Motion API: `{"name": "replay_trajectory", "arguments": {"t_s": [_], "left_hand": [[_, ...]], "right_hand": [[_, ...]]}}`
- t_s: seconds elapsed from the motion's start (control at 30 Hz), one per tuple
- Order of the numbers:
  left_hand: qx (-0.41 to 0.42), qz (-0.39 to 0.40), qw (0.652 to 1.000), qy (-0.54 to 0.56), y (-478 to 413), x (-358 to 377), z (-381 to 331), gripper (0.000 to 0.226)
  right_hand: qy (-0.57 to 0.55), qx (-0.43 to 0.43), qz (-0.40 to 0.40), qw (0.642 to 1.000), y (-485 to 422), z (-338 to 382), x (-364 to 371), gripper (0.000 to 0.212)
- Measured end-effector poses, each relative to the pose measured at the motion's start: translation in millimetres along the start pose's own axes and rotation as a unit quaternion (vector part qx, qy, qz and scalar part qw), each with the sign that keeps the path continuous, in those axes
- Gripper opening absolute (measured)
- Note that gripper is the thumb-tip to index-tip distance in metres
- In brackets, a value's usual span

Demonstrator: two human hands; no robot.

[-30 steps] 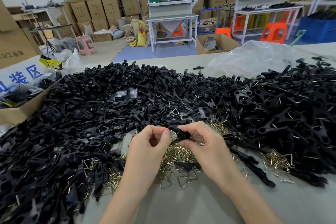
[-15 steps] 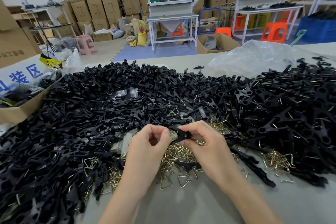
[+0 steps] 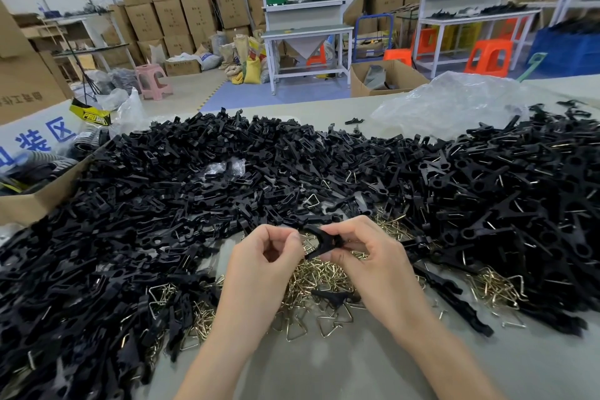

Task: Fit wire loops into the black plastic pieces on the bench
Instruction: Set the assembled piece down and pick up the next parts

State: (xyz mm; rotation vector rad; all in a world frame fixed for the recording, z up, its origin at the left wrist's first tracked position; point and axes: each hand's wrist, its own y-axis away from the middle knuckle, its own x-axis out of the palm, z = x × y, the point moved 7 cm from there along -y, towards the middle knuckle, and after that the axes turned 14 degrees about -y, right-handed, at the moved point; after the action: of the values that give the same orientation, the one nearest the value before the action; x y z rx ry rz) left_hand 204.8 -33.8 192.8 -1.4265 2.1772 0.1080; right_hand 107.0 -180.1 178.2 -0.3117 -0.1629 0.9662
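Note:
My right hand (image 3: 367, 256) pinches a forked black plastic piece (image 3: 323, 242) just above the bench, its two prongs pointing toward my left hand (image 3: 264, 261). My left hand's fingers are curled, thumb and forefinger meeting at the piece's prongs; whether they hold a wire loop is hidden. Under both hands lies a heap of brass-coloured wire loops (image 3: 311, 279). A broad pile of black plastic pieces (image 3: 162, 198) covers the bench to the left and behind, and another pile of black pieces (image 3: 506, 204), several with wire in them, lies to the right.
An open cardboard box (image 3: 35, 201) stands at the bench's left edge. Crumpled clear plastic sheet (image 3: 454, 104) lies at the back right. A second small heap of wire loops (image 3: 493, 289) sits right of my right hand. Bare grey bench (image 3: 341, 367) lies near me.
Both hands stay in place over the wire heap. The black piece has turned slightly between the fingers, its forked end showing more.

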Motion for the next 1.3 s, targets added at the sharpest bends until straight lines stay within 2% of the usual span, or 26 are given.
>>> {"name": "replay_trajectory", "arguments": {"t_s": [0.2,0.37,0.47,0.57,0.63,0.7,0.77,0.9,1.03,1.13,1.3], "left_hand": [[0.0,0.004,1.0,-0.01,1.7,1.5,-1.5,0.01],[-0.005,0.008,0.999,-0.032,2.5,3.8,-0.9,0.01],[-0.016,0.02,1.0,-0.009,3.0,5.2,-1.9,0.011],[-0.041,0.095,0.992,0.073,1.6,12.2,-0.4,0.018],[-0.068,0.154,0.975,0.145,3.8,21.4,0.3,0.021],[-0.084,0.196,0.958,0.194,7.9,30.8,-0.3,0.037],[-0.091,0.239,0.941,0.22,12.8,38.6,-1.1,0.051],[-0.07,0.333,0.914,0.22,25.0,46.4,-8.5,0.055],[-0.042,0.306,0.937,0.16,21.3,42.4,-10.8,0.034],[-0.022,0.285,0.949,0.132,18.7,38.9,-13.6,0.028],[0.001,0.256,0.958,0.132,17.6,37.7,-18.6,0.018]], "right_hand": [[0.046,-0.013,0.007,0.999,0.5,1.4,0.5,0.034],[0.085,-0.035,0.018,0.996,2.9,5.7,3.5,0.041],[0.083,-0.04,0.012,0.996,3.4,7.2,2.6,0.037],[0.055,-0.016,0.01,0.998,2.7,6.8,0.1,0.035],[0.034,-0.013,0.029,0.999,2.8,9.2,3.9,0.038],[0.002,-0.024,0.049,0.999,2.7,12.4,9.0,0.043],[-0.023,-0.022,0.079,0.996,4.3,13.0,15.1,0.048],[-0.057,0.024,0.142,0.988,9.5,6.2,26.1,0.045],[-0.022,0.01,0.143,0.989,8.2,8.6,23.8,0.049],[-0.009,-0.002,0.148,0.989,7.1,8.5,23.7,0.05],[-0.118,0.047,0.167,0.978,7.7,6.0,27.5,0.061]]}}
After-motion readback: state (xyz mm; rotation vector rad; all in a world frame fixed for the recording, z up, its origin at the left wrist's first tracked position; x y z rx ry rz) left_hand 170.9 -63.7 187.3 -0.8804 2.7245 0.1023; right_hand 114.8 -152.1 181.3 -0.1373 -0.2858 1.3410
